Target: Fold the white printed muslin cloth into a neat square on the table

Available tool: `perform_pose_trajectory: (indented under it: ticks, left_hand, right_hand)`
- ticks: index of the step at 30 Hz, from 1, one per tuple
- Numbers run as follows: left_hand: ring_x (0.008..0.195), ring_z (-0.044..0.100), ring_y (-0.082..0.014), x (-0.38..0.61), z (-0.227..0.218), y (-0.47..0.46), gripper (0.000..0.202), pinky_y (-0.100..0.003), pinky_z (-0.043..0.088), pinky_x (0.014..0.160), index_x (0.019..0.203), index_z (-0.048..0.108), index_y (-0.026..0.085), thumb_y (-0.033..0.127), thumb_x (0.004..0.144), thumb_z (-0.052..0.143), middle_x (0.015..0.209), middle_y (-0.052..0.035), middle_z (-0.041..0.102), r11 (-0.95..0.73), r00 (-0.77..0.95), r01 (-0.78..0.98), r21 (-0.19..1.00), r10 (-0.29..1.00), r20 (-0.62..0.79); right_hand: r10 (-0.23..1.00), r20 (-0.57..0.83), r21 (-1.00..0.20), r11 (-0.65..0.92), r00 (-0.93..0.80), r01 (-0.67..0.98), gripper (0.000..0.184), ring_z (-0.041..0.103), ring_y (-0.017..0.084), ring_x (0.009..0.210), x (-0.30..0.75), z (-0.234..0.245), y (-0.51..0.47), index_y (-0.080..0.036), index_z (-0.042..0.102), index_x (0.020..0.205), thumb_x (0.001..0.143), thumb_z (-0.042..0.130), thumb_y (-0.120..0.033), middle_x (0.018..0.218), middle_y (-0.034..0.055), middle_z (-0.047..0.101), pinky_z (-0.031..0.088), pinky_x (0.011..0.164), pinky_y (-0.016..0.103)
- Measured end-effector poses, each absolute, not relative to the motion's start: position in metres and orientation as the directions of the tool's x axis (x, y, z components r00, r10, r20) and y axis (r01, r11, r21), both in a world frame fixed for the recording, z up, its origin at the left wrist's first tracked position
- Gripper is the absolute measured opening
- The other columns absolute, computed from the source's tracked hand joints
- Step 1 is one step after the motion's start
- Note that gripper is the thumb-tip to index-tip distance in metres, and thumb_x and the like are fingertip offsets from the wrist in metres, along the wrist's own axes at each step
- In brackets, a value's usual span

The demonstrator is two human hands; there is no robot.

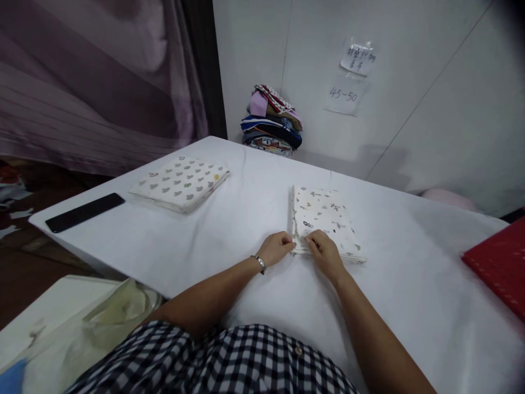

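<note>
A folded white cloth point(328, 216) with small scattered prints lies flat on the white-covered table point(229, 246). My left hand point(275, 249), with a bracelet at its wrist, is closed in a pinch at the cloth's near left corner. Just right of it, my right hand point(325, 253) pinches the top layer near the front edge, with its fingers pressed together. A little of the cloth's edge is lifted between the two hands. Farther left lies a second folded white cloth point(182, 181) with grey printed shapes, apart from both hands.
A black phone-like slab point(85, 212) lies at the table's left end. Behind the table, a stack of folded fabrics point(271, 121) stands against the wall. Something red point(500, 265) is at the right edge. A plastic bag point(110, 317) sits low at the left.
</note>
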State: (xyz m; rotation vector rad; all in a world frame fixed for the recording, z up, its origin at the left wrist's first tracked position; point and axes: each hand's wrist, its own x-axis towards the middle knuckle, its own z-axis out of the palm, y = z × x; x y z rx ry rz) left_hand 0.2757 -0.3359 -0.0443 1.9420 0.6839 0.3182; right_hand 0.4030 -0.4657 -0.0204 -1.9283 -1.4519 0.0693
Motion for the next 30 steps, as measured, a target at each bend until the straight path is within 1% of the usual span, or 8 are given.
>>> perform_pose_trajectory:
  ticks: [5,13,15,18,20,22,25,30]
  left_hand:
    - [0.057,0.052,-0.0112,0.276,-0.047,-0.333,0.021,-0.022,0.038,0.053,0.070,0.058,0.018,0.038,0.073,0.054,0.060,0.0033,0.057,-0.335,0.813,0.327,0.884,0.576,-0.082]
    - [0.057,0.052,-0.0104,0.276,-0.049,-0.331,0.021,-0.021,0.038,0.053,0.072,0.059,0.017,0.036,0.075,0.052,0.063,0.0027,0.059,-0.333,0.839,0.291,0.897,0.540,-0.071]
    - [0.057,0.052,-0.0106,0.276,-0.048,-0.331,0.022,-0.021,0.038,0.053,0.073,0.059,0.017,0.037,0.075,0.051,0.064,0.0025,0.059,-0.339,0.841,0.296,0.893,0.536,-0.076]
    - [0.058,0.052,-0.0110,0.276,-0.047,-0.331,0.024,-0.021,0.038,0.053,0.073,0.060,0.016,0.038,0.075,0.051,0.064,0.0021,0.059,-0.354,0.845,0.312,0.882,0.528,-0.087]
    - [0.059,0.052,-0.0112,0.276,-0.047,-0.331,0.025,-0.021,0.038,0.053,0.073,0.060,0.016,0.039,0.075,0.050,0.064,0.0021,0.059,-0.364,0.844,0.317,0.876,0.529,-0.086]
    - [0.059,0.052,-0.0112,0.276,-0.047,-0.331,0.025,-0.021,0.038,0.054,0.072,0.060,0.016,0.039,0.075,0.050,0.063,0.0020,0.059,-0.369,0.843,0.316,0.874,0.532,-0.080]
    - [0.058,0.052,-0.0111,0.276,-0.047,-0.331,0.024,-0.021,0.037,0.053,0.072,0.060,0.016,0.037,0.075,0.049,0.062,0.0022,0.058,-0.376,0.844,0.315,0.871,0.531,-0.076]
    - [0.056,0.051,-0.0105,0.275,-0.045,-0.331,0.020,-0.021,0.036,0.052,0.071,0.061,0.016,0.032,0.073,0.048,0.061,0.0031,0.057,-0.372,0.850,0.316,0.873,0.520,-0.086]
  right_hand:
    - [0.926,0.310,-0.449,-0.058,0.216,0.892,0.015,0.054,0.019,0.083,0.401,-0.025,-0.466,-0.022,0.062,0.084,0.089,0.049,-0.027,0.087,0.0049,0.059,0.043,0.074,0.032]
    - [0.938,0.242,-0.450,-0.117,0.247,0.885,0.012,0.054,0.019,0.085,0.401,-0.024,-0.465,-0.021,0.063,0.088,0.085,0.052,-0.022,0.089,0.0054,0.059,0.043,0.075,0.031]
    - [0.937,0.241,-0.463,-0.119,0.254,0.878,0.014,0.053,0.019,0.084,0.401,-0.024,-0.465,-0.021,0.064,0.086,0.086,0.050,-0.022,0.087,0.0055,0.059,0.043,0.074,0.032]
    - [0.916,0.267,-0.539,-0.116,0.300,0.834,0.018,0.053,0.018,0.078,0.399,-0.024,-0.464,-0.020,0.062,0.078,0.088,0.048,-0.024,0.079,0.0041,0.058,0.043,0.071,0.031]
    - [0.872,0.331,-0.597,-0.102,0.360,0.796,0.019,0.053,0.018,0.077,0.397,-0.024,-0.464,-0.020,0.060,0.077,0.089,0.046,-0.025,0.078,0.0037,0.058,0.043,0.070,0.031]
    - [0.817,0.412,-0.620,-0.073,0.404,0.781,0.018,0.053,0.018,0.081,0.394,-0.025,-0.464,-0.021,0.060,0.082,0.090,0.044,-0.025,0.083,0.0046,0.059,0.043,0.073,0.032]
    - [0.812,0.462,-0.572,-0.034,0.356,0.819,0.019,0.053,0.019,0.085,0.390,-0.029,-0.463,-0.021,0.061,0.088,0.090,0.044,-0.025,0.087,0.0061,0.060,0.043,0.076,0.033]
    - [0.885,0.399,-0.471,-0.026,0.239,0.882,0.017,0.054,0.021,0.085,0.391,-0.035,-0.463,-0.020,0.063,0.092,0.089,0.047,-0.026,0.089,0.0074,0.060,0.044,0.075,0.034]
